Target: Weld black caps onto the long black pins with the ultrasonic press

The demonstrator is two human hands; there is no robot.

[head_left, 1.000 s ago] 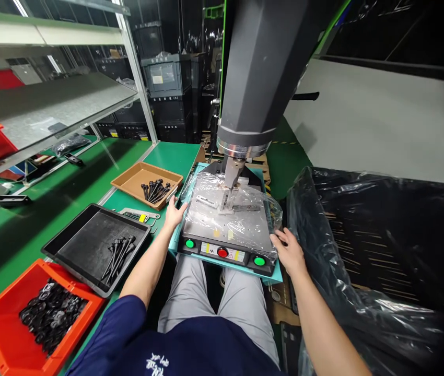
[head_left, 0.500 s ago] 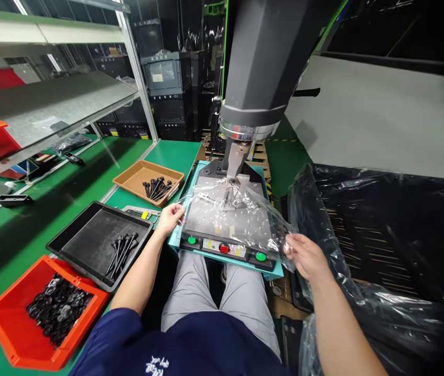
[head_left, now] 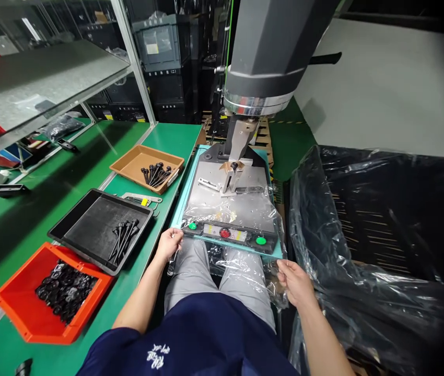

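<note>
A clear plastic bag (head_left: 241,214) stretches between my two hands, over the front of the machine base and partly across my lap. My left hand (head_left: 170,243) pinches its left edge, just off the base's front left corner. At the other side, my right hand (head_left: 294,281) grips the bag near the front right corner. Under the film show the red button (head_left: 225,233) and two green buttons (head_left: 260,240). Behind it, a metal fixture (head_left: 230,180) stands upright on the grey plate, below the machine head (head_left: 261,78).
On the green bench (head_left: 175,140) to my left are a brown tray (head_left: 128,162) and a black tray (head_left: 79,216), both with black long-stemmed parts, and a red bin (head_left: 18,308) of small black parts. A plastic-lined black container (head_left: 312,209) stands at right.
Both hands have come down toward my lap, drawing the plastic bag from over the fixture to the front of the base. The view has also shifted.
</note>
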